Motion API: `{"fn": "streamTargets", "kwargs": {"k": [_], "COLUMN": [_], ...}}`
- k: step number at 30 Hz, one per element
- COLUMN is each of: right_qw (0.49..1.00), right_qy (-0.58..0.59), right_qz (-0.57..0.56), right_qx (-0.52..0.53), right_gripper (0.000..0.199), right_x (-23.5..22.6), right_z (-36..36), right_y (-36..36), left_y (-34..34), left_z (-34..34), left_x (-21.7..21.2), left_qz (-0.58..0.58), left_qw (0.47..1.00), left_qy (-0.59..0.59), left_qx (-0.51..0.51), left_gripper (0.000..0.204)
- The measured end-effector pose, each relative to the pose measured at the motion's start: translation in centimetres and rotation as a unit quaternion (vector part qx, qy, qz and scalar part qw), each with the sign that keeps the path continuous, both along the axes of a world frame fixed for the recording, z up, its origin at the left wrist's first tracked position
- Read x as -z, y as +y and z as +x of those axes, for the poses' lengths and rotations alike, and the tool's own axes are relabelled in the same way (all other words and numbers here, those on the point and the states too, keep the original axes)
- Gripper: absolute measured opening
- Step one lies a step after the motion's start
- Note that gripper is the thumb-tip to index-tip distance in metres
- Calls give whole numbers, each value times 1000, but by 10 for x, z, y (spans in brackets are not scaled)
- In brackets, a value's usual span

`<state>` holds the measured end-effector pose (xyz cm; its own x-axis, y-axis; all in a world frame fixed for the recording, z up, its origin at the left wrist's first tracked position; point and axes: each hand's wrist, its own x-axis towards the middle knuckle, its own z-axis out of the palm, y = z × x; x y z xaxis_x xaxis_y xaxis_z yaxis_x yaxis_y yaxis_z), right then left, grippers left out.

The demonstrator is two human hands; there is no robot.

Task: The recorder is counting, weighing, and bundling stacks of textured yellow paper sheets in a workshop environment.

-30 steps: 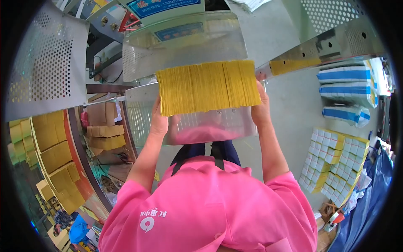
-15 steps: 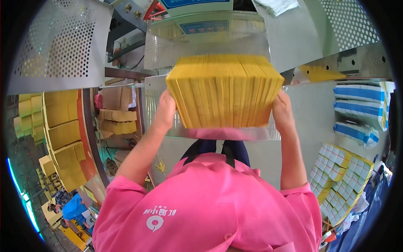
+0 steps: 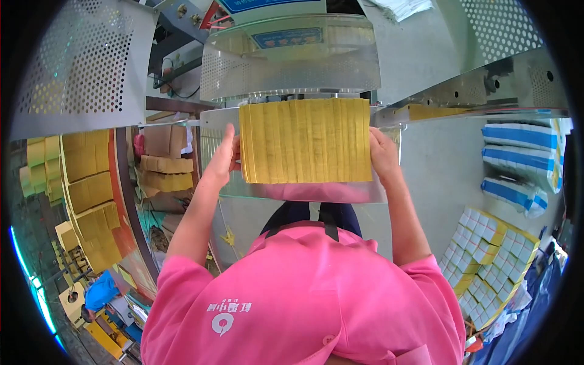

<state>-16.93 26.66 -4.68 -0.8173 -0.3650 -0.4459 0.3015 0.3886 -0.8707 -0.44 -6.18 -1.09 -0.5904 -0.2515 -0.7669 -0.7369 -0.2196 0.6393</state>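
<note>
A thick block of yellow paper stacks (image 3: 306, 141), its many layers standing on edge side by side, is at the centre over a shiny metal plate (image 3: 292, 193). My left hand (image 3: 227, 157) is against the block's left end, thumb side up, with some fingers tucked partly out of sight at its edge. At the right end my right hand (image 3: 383, 155) presses with bent fingers. The block is held between both hands; whether its underside rests on the plate I cannot tell. Just beyond it stands a glossy metal cover (image 3: 289, 64).
Perforated metal panels (image 3: 91, 67) flank the work spot. Yellow paper stacks (image 3: 91, 182) fill a rack on the left. On the right lie blue-and-white wrapped bundles (image 3: 520, 146) and a pallet of packed white-and-yellow blocks (image 3: 490, 261). Another person in blue (image 3: 100, 292) is far left.
The block has moved down and slightly left and now shows its face more squarely, with less of its top visible. Both hands moved with it. A gap has appeared between block and cover.
</note>
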Motion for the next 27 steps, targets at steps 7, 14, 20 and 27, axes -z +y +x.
{"fn": "streamTargets", "kwargs": {"k": [7, 14, 20, 27], "right_qw": [974, 954, 947, 941], "right_qy": [-38, -58, -65, -32], "right_qz": [-210, -287, -293, -323], "right_qx": [74, 70, 112, 99], "right_gripper": [46, 59, 60, 58], "right_x": [-5, -11, -10, -37], "right_z": [20, 34, 46, 20], "right_y": [1, -16, -32, -63], "left_y": [23, 31, 63, 26], "left_z": [20, 17, 7, -40], "left_x": [27, 63, 40, 21], "left_qz": [-52, 61, 219, 180], "left_qw": [981, 931, 909, 906], "left_qy": [132, 274, 268, 351], "left_qx": [-130, -232, -232, -153], "left_gripper": [74, 67, 66, 65]}}
